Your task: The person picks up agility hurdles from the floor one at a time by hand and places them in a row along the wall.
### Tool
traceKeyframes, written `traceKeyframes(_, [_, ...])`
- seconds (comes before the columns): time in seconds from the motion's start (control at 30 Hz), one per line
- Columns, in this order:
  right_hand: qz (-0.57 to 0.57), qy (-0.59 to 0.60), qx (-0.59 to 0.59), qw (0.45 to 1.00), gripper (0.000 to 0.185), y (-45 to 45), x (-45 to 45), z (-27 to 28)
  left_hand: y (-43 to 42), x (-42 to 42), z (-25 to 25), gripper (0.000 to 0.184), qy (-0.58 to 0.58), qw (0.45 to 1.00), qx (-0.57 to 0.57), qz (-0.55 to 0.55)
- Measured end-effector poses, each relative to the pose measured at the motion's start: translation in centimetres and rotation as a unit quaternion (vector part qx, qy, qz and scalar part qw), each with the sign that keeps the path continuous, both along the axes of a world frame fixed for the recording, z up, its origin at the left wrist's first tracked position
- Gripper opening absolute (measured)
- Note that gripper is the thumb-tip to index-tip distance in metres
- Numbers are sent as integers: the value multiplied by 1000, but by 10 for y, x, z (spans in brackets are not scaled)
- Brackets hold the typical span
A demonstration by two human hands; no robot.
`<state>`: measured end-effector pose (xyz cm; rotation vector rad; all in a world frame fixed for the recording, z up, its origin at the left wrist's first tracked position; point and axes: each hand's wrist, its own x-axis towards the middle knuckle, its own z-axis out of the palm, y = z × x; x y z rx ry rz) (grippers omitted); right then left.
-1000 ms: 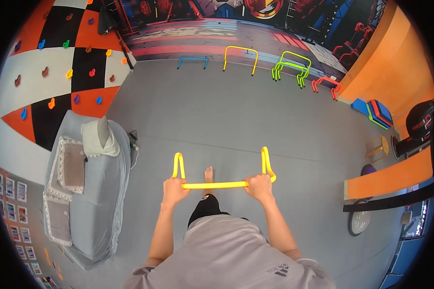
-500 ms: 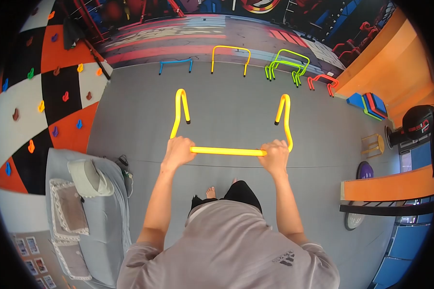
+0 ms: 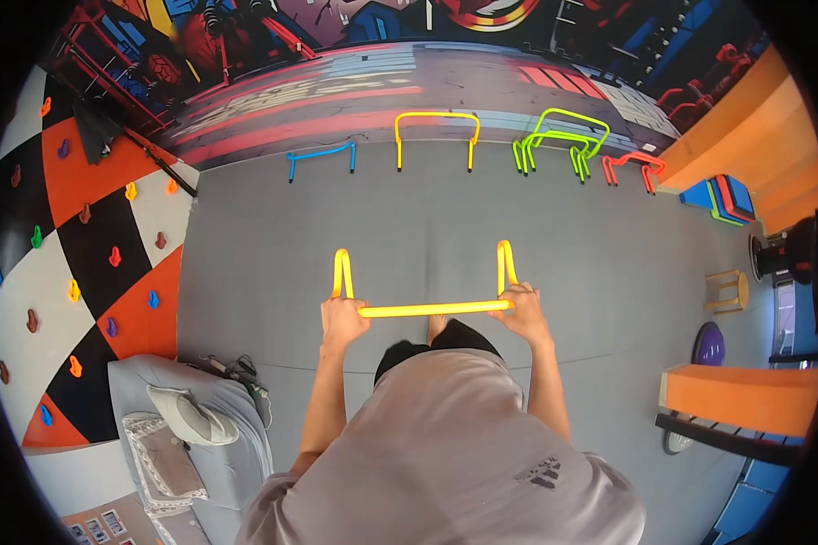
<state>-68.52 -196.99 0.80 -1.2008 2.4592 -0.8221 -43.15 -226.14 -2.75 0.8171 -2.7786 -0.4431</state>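
Note:
A yellow training hurdle (image 3: pixel 434 310) is held in front of my body, its crossbar level and nearest to me. My left hand (image 3: pixel 344 322) is wrapped round the left corner of the bar. Round the right corner closes my right hand (image 3: pixel 525 314). The hurdle's two legs stretch forward, away from me, and bend back at their far ends. Below the bar, a bare foot shows on the grey floor (image 3: pixel 273 272); whether the hurdle touches the floor I cannot tell.
By the far wall stand a blue hurdle (image 3: pixel 323 156), a yellow hurdle (image 3: pixel 438 115), green hurdles (image 3: pixel 568 136) and red hurdles (image 3: pixel 634 162). A grey sofa (image 3: pixel 223 472) and climbing wall (image 3: pixel 91 263) are at left. A stool (image 3: pixel 727 291) and purple balance dome (image 3: pixel 710 345) stand at right.
The hurdle's legs now look shorter and closer together, and their ends are less visible. Both hands still grip it. My view has tilted up, showing more of the far wall.

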Motion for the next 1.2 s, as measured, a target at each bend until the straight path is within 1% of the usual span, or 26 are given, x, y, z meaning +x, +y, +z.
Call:
traceKeyframes(0.1, [36,-40,36,998,31,-62,-71,-9,-52,-46,0,12,-2,1000,-15,17])
traceKeyframes(0.2, [44,-70,72,994,35,-121,-132,-16,-98,-99,-9,8,-14,999,-8,34])
traceKeyframes(0.23, [62,-89,77,991,36,-138,-157,-32,-114,-117,-15,7,-8,999,-2,40])
traceKeyframes(0.33, [49,-80,69,993,34,-192,-221,-62,-169,-184,-36,5,-16,999,16,36])
traceKeyframes(0.47, [-63,-86,29,994,31,-248,-290,-111,-244,-291,-79,14,-33,997,64,11])
traceKeyframes(0.53, [-100,-92,2,991,31,-276,-332,-141,-286,-345,-114,14,-117,987,109,-33])
traceKeyframes(0.57, [-105,-69,10,992,32,-293,-363,-160,-305,-375,-135,15,-154,978,127,-52])
traceKeyframes(0.63, [-127,-45,38,990,34,-306,-391,-191,-335,-436,-141,19,-188,962,177,-93])
traceKeyframes(0.67, [-132,-43,35,990,33,-318,-413,-208,-353,-470,-153,22,-205,952,197,-117])
traceKeyframes(0.73, [-147,-41,53,987,30,-344,-456,-254,-385,-523,-202,31,-261,928,221,-146])
traceKeyframes(0.83, [-183,-57,24,981,27,-376,-520,-344,-426,-596,-290,34,-242,932,189,-191])
traceKeyframes(0.9, [-208,-79,29,974,28,-399,-565,-411,-446,-638,-357,37,-257,932,169,-192])
traceKeyframes(0.93, [-219,-101,41,970,30,-410,-582,-442,-456,-656,-386,38,-275,926,180,-187])
traceKeyframes(1.0, [-226,-122,66,964,32,-441,-624,-492,-479,-699,-445,41,-313,915,198,-163])
traceKeyframes(1.03, [-239,-126,103,957,33,-457,-642,-511,-486,-712,-473,41,-337,907,205,-147])
traceKeyframes(1.07, [-225,-120,70,964,33,-466,-660,-542,-492,-729,-490,43,-353,905,202,-128])
traceKeyframes(1.13, [-191,-147,100,965,32,-485,-696,-579,-503,-755,-518,47,-368,902,197,-109])
traceKeyframes(1.2, [-199,-272,150,929,47,-506,-724,-585,-516,-771,-539,53,-363,905,197,-98])
